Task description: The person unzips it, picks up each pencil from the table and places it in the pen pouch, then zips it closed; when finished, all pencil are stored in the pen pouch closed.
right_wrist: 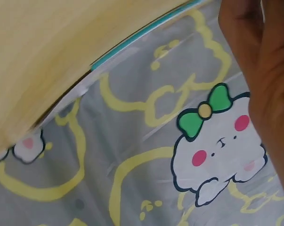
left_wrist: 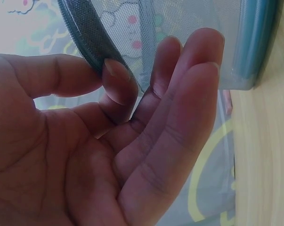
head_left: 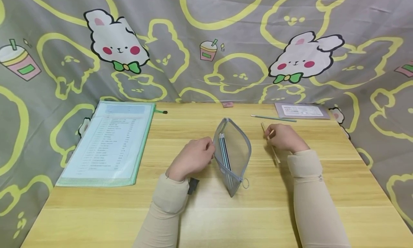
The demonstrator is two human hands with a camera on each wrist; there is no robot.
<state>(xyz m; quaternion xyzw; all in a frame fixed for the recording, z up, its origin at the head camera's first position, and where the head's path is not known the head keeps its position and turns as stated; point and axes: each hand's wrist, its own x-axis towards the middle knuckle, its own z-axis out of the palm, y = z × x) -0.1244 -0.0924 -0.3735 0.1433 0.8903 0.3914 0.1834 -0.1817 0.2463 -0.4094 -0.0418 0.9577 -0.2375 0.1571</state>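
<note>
A grey mesh zip pencil pouch [head_left: 237, 147] stands with its mouth spread wide in the middle of the table. Inside it are several pencils [head_left: 224, 153], striped blue and dark. My left hand [head_left: 193, 157] pinches the pouch's left rim between thumb and index finger, the other fingers extended alongside the mesh [left_wrist: 127, 28] in the left wrist view. To the right of the pouch, my right hand [head_left: 284, 137] pinches a pale yellow pencil [head_left: 275, 154] near its upper part. The right wrist view catches only part of that hand [right_wrist: 269, 56]; the pencil is not visible there.
A blue-green pencil [head_left: 274, 118] lies beyond the right hand, before a grey-purple packet [head_left: 301, 111] with a white label. A small pink eraser-like block [head_left: 227, 104] sits at the back edge. At left lies a green-edged zip folder [head_left: 106, 140] with a printed sheet. Patterned curtains [head_left: 174, 79] surround the table.
</note>
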